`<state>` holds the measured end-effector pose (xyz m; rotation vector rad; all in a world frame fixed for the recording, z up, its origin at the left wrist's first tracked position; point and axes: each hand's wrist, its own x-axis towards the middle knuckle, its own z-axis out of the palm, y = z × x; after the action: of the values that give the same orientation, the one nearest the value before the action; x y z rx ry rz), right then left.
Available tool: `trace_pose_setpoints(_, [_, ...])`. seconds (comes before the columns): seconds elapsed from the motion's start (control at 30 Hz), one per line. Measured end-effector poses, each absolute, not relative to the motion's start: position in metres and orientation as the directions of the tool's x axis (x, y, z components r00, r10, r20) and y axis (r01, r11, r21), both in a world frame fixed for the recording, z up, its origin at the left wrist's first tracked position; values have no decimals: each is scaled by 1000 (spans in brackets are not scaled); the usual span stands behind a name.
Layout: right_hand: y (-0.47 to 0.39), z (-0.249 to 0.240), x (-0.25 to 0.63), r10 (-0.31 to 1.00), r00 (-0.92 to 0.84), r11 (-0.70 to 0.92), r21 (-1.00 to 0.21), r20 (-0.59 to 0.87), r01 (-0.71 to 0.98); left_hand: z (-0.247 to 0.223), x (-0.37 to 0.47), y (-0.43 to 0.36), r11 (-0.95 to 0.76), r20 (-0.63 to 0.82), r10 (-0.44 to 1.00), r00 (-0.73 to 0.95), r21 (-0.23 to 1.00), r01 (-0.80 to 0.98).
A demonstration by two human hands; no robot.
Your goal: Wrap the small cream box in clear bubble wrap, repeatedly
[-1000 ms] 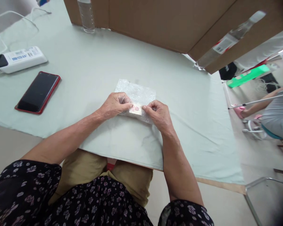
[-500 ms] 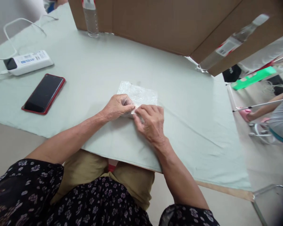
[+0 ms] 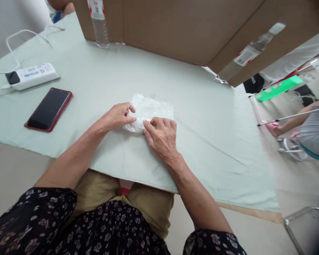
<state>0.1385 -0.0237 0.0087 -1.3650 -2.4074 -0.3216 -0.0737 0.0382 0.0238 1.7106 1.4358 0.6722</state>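
A clear sheet of bubble wrap (image 3: 151,106) lies on the cloth-covered table in front of me. At its left edge is my left hand (image 3: 119,116), thumb and forefinger apart with a gap between the tips. My right hand (image 3: 162,136) rests over the front right part of the wrap, its fingers curled and thumb and forefinger close together on the plastic. Its palm hides that corner of the sheet. Whether anything lies under the wrap I cannot tell.
To the left are a phone (image 3: 49,109) in a red case and a white power strip (image 3: 33,76) with cables. Behind stands a cardboard panel (image 3: 170,32), with a bottle (image 3: 99,30) and a tilted bottle (image 3: 240,58) against it. A person's leg (image 3: 292,120) shows at right.
My hands have moved apart: the left has drawn back leftward and loosened its pinch. More of the wrap's front edge now shows between them. The right hand stays on the wrap.
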Motion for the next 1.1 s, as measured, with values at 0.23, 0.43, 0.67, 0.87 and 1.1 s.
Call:
trace_pose_setpoints(0.23, [-24,11,137,774,-491,506,76,401,859,33,-86,44,46,-153,986,59,604,796])
trace_pose_setpoints(0.43, [-24,12,138,776,-494,517,54,393,855,39,-86,39,129,-340,926,165,695,707])
trace_pose_setpoints(0.67, [-23,12,138,766,-495,515,68,411,854,32,-77,40,272,-412,894,175,811,518])
trace_pose_setpoints(0.87, [-24,12,138,759,-499,513,87,418,854,26,-71,42,342,-368,930,17,881,326])
trace_pose_setpoints(1.1, [-24,13,138,765,-495,520,59,413,852,37,-80,37,300,-455,851,263,832,467])
